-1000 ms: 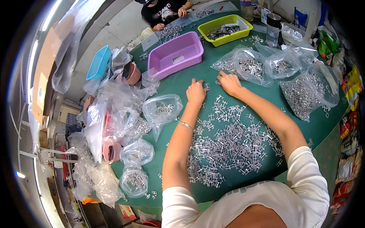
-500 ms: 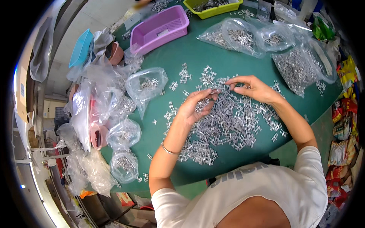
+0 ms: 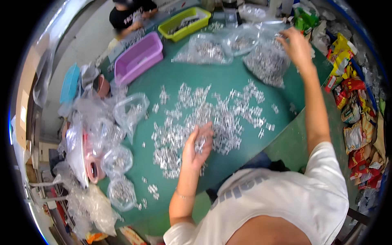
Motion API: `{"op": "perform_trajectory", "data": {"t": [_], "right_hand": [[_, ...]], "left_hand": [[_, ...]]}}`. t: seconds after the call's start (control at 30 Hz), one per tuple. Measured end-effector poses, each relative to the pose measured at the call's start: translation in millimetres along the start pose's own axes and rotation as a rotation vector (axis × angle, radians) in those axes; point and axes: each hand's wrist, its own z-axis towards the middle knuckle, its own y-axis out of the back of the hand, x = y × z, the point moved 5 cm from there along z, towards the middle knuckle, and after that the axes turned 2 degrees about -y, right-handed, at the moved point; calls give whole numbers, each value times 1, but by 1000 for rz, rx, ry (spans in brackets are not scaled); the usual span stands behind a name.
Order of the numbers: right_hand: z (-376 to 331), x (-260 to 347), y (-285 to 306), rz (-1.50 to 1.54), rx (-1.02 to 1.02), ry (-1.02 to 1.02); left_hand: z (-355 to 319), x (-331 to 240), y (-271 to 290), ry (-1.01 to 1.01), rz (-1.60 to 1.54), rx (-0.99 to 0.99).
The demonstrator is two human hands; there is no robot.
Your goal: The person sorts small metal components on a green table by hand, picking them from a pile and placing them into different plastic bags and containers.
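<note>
My left hand (image 3: 199,147) is palm up above the near part of a loose pile of small silvery metal parts (image 3: 228,126) on the green table. Its fingers curl around a few of these parts in the palm. Far to the right, my right hand (image 3: 297,48) reaches over the open top of a clear plastic bag (image 3: 267,65) full of similar parts. The fingers of that hand are bent and close together, and whatever they hold is too small and blurred to name.
Other clear bags (image 3: 208,49) of metal parts stand along the far edge. A purple basket (image 3: 139,59) and a yellow-green basket (image 3: 183,23) lie far left. More filled bags (image 3: 122,192) line the left edge. Another person (image 3: 132,16) sits beyond the table. Colourful packages (image 3: 353,110) are stacked at right.
My right hand has moved from the pile up and right to the bag. My left hand has come back toward me with parts in its palm. The view has shifted, showing another person.
</note>
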Motion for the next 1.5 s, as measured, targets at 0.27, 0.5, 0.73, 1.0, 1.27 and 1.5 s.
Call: {"op": "perform_trajectory", "data": {"t": [0.27,0.5,0.73,1.0,1.27,1.5], "right_hand": [[-80,80,42,968,149,-293],[-217,160,-13,2061,1302,-1017],[-230,170,-14,2019,1112,-772],[-227,168,-18,1639,1083,-659],[-184,188,-56,724,564,135],[-200,165,-58,1648,981,-810]], "left_hand": [[-29,31,15,-178,-394,-194],[-42,84,15,20,-573,57],[-59,95,27,-133,-492,-85],[-58,97,39,-119,-449,-59],[-51,97,32,-91,-326,-118],[-49,96,31,-101,-323,-28]]}}
